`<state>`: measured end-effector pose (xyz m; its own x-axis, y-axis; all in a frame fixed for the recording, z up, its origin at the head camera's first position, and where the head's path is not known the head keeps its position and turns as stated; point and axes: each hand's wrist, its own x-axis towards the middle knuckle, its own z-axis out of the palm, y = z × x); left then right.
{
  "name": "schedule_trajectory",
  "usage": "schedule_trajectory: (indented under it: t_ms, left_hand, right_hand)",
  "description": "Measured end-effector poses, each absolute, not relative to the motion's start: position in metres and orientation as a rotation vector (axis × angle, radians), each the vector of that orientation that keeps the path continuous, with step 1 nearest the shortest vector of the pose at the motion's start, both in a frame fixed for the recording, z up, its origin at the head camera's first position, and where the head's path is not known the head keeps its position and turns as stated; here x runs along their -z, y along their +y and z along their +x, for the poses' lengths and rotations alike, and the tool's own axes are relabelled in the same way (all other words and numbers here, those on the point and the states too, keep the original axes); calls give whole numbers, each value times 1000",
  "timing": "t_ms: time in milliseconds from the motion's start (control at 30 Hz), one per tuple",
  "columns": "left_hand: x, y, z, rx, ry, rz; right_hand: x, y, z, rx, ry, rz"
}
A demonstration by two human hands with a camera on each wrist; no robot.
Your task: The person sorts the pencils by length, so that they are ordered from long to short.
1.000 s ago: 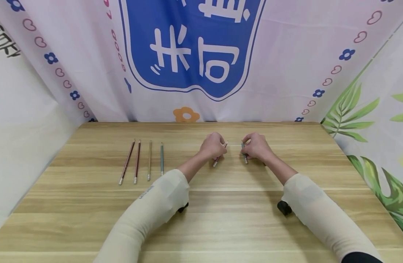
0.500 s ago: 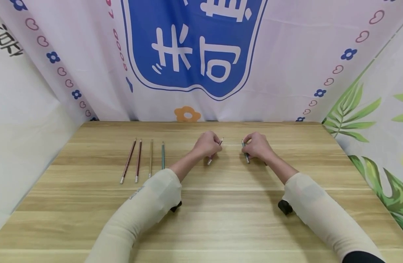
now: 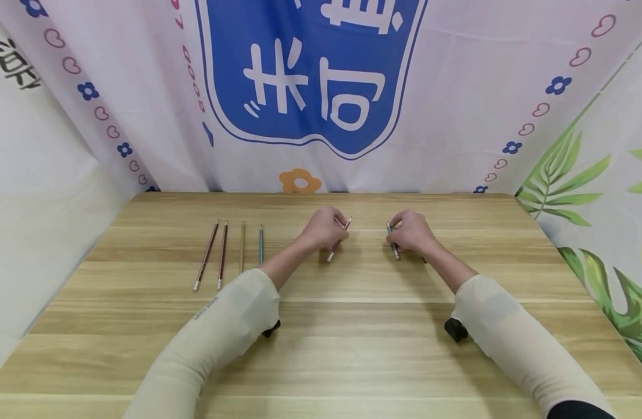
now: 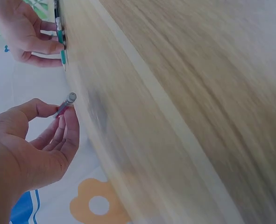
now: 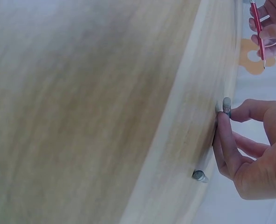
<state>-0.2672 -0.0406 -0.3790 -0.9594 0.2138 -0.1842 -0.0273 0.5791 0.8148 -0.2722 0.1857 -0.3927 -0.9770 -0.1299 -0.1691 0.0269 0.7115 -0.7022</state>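
Note:
My left hand (image 3: 325, 228) pinches a red pencil (image 3: 332, 251) between thumb and fingers, tilted, its white eraser end toward me. In the left wrist view that end (image 4: 71, 97) points up from the fingertips of the left hand (image 4: 39, 144). To its right, my right hand (image 3: 411, 231) pinches a teal pencil (image 3: 394, 249) over the table's far part. The right wrist view has its end (image 5: 227, 105) between thumb and fingers of the right hand (image 5: 259, 149); a paler shape beside it is unclear. Another pencil end (image 5: 199, 176) lies near that hand, mostly hidden.
At the left of the wooden table (image 3: 352, 349) lie two dark red pencils (image 3: 206, 256) (image 3: 223, 256), a tan pencil (image 3: 242, 247) and a teal pencil (image 3: 261, 244), side by side. My left sleeve (image 3: 232, 320) partly covers the tan one. A printed curtain (image 3: 457, 116) hangs behind the far edge.
The left hand has moved left with the red pencil, widening the gap between the hands, and its sleeve now covers the tan pencil's lower end. The right hand has stayed nearly still.

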Motion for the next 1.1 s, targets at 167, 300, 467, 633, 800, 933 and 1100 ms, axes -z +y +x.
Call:
schedule_trajectory:
  t_ms: [167,300,467,633,800,933,1100]
  left_hand:
    - [377,-51,-266,-1351,2543,228]
    - [377,-59,-265,-1377,2522,239]
    - [378,-69,-266,-1393,2513,229]
    - [378,-78,-266,-1414,2484,219]
    - [377,-88,-264,-1396,2495,244]
    - [377,-96,-264,-1399,2500,263]
    - [376,-105,-263,-1408,2485,275]
  right_hand:
    - [392,186,-273,1125,2707,-76]
    - [394,187,-273,1128,2707,-78]
    - [394,188,-273,1157,2685,-90]
    - [394,189,-273,1207,2646,-102]
    - [393,185,-272,1224,2602,-87]
    - [392,182,-272,1224,2592,-82]
    - [391,179,-272,1240,2582,-85]
